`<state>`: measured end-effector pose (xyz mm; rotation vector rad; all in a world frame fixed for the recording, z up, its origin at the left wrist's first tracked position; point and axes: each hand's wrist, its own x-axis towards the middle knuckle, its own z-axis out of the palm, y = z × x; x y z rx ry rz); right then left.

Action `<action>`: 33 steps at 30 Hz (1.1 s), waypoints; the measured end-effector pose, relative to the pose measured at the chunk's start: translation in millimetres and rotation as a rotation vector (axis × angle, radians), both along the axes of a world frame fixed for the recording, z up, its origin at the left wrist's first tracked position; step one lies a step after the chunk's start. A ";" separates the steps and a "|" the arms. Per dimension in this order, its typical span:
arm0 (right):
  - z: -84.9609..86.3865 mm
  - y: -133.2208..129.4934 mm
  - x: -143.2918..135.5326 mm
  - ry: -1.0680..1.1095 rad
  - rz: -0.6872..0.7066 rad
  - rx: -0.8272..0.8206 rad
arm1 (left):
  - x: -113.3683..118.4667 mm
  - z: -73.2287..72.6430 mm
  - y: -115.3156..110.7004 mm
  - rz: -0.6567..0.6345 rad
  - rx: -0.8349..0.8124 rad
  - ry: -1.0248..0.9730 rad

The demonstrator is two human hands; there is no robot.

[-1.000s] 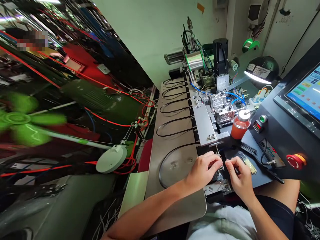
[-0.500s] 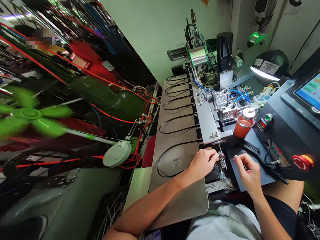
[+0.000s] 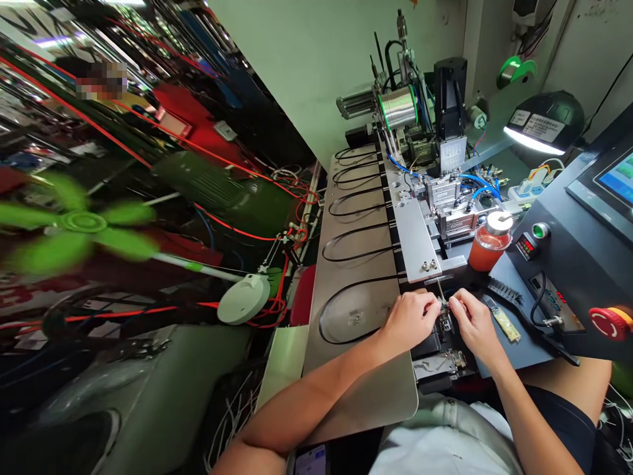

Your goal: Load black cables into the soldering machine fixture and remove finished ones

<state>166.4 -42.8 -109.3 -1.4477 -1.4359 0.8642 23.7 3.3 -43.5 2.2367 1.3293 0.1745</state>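
Both hands meet at a small metal fixture (image 3: 446,322) at the near end of the machine's rail. My left hand (image 3: 413,319) has its fingers pinched at the fixture's left side; what sits between the fingertips is too small to name. From the right, my right hand (image 3: 472,323) closes thumb and finger at the same spot, its fingertips nearly touching the left ones. Several black cable loops (image 3: 321,316) lie on the metal plate (image 3: 366,386) left of the rail, under and beyond my left forearm.
An orange-red jar (image 3: 487,247) stands behind my right hand. Right of that hand lie a yellowish packet (image 3: 505,322) and a black brush (image 3: 504,290). A control panel with a red stop button (image 3: 609,323) borders the right. A green fan (image 3: 82,223) is at left.
My right hand has moved left and forward to the fixture beside my left hand, uncovering the yellowish packet. My left hand stays at the fixture. The whole view has shifted slightly.
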 end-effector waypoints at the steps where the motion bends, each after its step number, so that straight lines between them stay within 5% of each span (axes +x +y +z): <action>1: -0.9 1.9 -1.3 0.016 0.019 0.003 | 0.2 -0.2 0.1 -0.004 0.008 0.008; 10: -16.8 4.8 -8.5 0.266 0.013 0.037 | -9.7 -13.8 -11.1 -0.062 0.351 0.047; 19: -23.7 4.8 -10.9 0.352 -0.011 0.000 | -15.5 -11.6 -11.7 -0.494 0.745 0.204; 24: -19.7 0.2 2.8 0.188 -0.023 0.024 | -18.4 -1.8 -8.5 -0.407 0.563 0.240; 28: -9.9 -5.8 12.0 -0.118 0.008 0.200 | -22.6 10.6 -5.4 -0.293 0.382 0.320; 33: -7.0 -11.9 10.4 -0.321 0.036 0.353 | -22.1 22.6 -5.3 -0.302 0.310 0.385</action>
